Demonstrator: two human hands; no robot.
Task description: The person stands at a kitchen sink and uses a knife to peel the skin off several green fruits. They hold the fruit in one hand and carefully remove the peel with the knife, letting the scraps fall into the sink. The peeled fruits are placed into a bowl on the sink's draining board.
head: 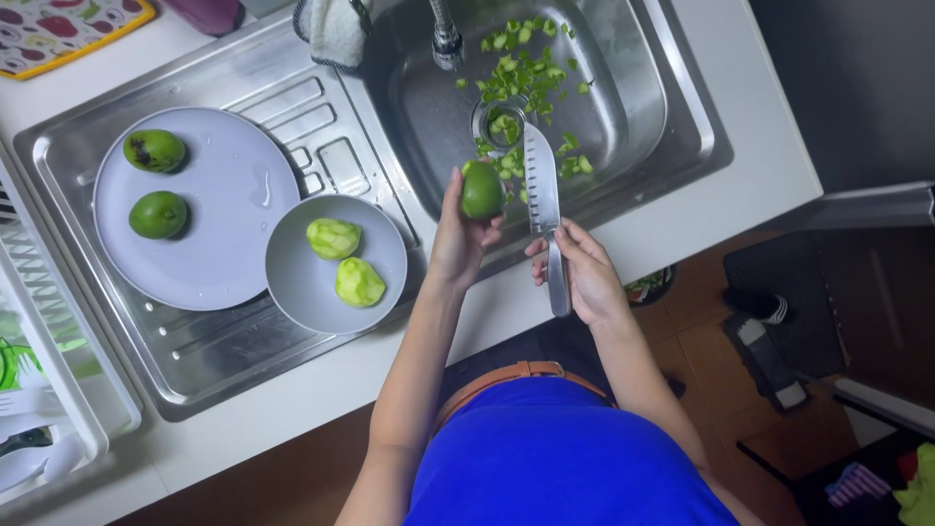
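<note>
We note the left hand [458, 239] clasping a smooth green, partly peeled mango [482, 190]; the right hand [582, 273] grips a steel knife [542, 185] over the sink [672, 97].

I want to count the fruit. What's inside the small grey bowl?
Two peeled, pale green fruits lie side by side in the small grey bowl. Whatever sits beneath them is covered.

Single head view, steep downward look onto sink [682, 117] edge from near, counter spreading left.
</note>
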